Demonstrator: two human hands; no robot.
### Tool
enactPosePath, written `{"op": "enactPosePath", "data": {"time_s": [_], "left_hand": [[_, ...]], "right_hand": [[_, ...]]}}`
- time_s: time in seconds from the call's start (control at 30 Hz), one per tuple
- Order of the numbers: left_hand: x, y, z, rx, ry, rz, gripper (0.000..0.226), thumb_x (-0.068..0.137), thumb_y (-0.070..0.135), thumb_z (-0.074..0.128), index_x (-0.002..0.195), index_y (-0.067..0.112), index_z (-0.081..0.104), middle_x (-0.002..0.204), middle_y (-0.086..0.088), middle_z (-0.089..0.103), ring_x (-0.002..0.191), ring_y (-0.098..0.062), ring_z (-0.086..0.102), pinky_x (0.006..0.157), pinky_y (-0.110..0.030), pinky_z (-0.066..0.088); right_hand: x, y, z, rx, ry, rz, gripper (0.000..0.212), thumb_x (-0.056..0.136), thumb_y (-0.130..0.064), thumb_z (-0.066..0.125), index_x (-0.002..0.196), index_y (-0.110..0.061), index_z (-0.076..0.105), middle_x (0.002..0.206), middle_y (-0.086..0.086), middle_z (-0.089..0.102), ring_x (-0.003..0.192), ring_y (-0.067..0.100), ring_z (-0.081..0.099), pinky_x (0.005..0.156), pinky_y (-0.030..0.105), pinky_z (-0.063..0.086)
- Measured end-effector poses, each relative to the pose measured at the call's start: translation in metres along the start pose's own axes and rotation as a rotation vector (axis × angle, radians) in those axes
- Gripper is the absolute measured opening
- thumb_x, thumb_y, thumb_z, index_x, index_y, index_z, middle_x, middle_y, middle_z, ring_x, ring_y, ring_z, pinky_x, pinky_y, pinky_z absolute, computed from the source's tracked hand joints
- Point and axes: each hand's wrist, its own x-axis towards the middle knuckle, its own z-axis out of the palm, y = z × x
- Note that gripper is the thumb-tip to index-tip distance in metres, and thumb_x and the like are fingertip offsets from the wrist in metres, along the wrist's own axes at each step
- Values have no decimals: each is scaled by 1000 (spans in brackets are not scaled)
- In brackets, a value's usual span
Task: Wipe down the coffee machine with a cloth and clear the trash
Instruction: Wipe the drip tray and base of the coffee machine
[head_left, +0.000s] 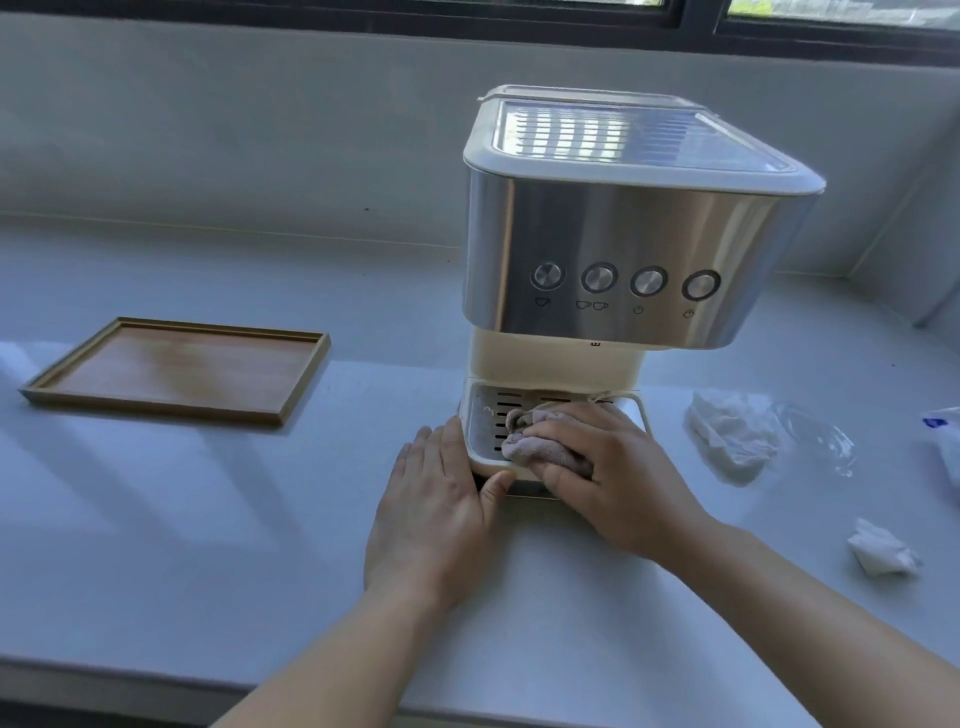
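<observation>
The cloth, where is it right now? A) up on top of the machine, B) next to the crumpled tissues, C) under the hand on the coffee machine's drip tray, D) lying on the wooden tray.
C: the right hand presses the pinkish cloth onto the slotted drip tray at the base of the coffee machine, while the left hand rests against the tray's front corner.

Two bare forearms, left hand (436, 499), right hand (613, 478) (no sleeves, rings or watch visible)

White counter (208, 545) under a window.
Bearing: coffee machine (623, 234) at centre; wooden tray (176, 371), left; crumpled tissues (732, 436) (880, 548) and clear plastic wrapper (821, 436), right.
</observation>
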Motion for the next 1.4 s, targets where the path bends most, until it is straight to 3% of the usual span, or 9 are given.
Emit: {"op": "enactPosePath", "data": {"time_s": [0.17, 0.3, 0.43, 0.6, 0.77, 0.87, 1.1, 1.3, 1.4], "left_hand": [[-2, 1, -6, -59, -22, -8, 71, 94, 64, 21, 151, 22, 17, 153, 4, 34, 145, -17, 23, 119, -37, 20], [-2, 1, -7, -65, 14, -3, 60, 97, 58, 31, 146, 24, 26, 140, 5, 46, 136, -18, 36, 114, -37, 30], [-2, -3, -5, -65, -13, -20, 71, 92, 65, 24, 150, 25, 21, 150, 3, 40, 143, -18, 28, 118, -36, 25], [-1, -4, -2, -48, 2, -44, 92, 81, 76, 9, 152, 19, 19, 157, 2, 31, 148, -17, 19, 120, -31, 16], [-1, -2, -3, -32, 11, -32, 86, 83, 72, 9, 150, 20, 21, 151, 1, 39, 145, -19, 24, 119, -34, 23], [-1, -1, -4, -21, -1, -40, 85, 85, 71, 11, 152, 19, 17, 156, 2, 32, 148, -18, 17, 119, -31, 15], [-2, -1, -5, -32, -24, -39, 90, 82, 73, 8, 153, 18, 16, 158, 2, 29, 148, -16, 17, 121, -31, 16], [-1, -1, -5, -14, -4, -22, 86, 84, 71, 8, 151, 19, 18, 153, 2, 36, 145, -19, 22, 120, -34, 20], [-1, 0, -5, 12, -20, -21, 84, 86, 69, 9, 152, 17, 17, 152, 1, 36, 144, -20, 24, 119, -36, 22]], "right_hand": [[47, -18, 20, 116, -58, 19, 11, 89, -25, 62, 90, -20, 72, 84, -9, 71, 85, 13, 63, 79, 38, 49], [68, -25, 31, 143, -25, 156, 19, 93, -36, 60, 103, -32, 75, 101, -12, 76, 103, 21, 64, 92, 40, 50], [50, -26, 17, 163, -75, 106, 19, 90, -27, 58, 99, -32, 74, 94, -15, 73, 99, 19, 62, 90, 39, 49], [-13, -6, -4, -18, 51, 103, 20, 92, -34, 64, 111, -41, 70, 113, -28, 68, 112, 0, 49, 99, 20, 37], [-11, 15, -13, -59, 161, 266, 20, 92, -31, 62, 108, -41, 69, 106, -19, 68, 103, 13, 57, 90, 30, 46], [12, 10, 6, -127, 174, 314, 19, 94, -35, 57, 109, -38, 68, 104, -12, 70, 102, 19, 57, 88, 37, 47], [41, -8, 13, -117, 25, 120, 6, 84, -32, 57, 86, -33, 62, 78, -13, 67, 77, 13, 54, 63, 33, 44], [11, 23, -7, -185, 150, 303, 14, 85, -29, 60, 94, -35, 68, 88, -15, 70, 87, 16, 56, 67, 29, 41], [25, 7, 10, -151, 162, 258, 15, 82, -25, 60, 90, -34, 70, 85, -15, 71, 83, 16, 58, 70, 32, 46]]}}
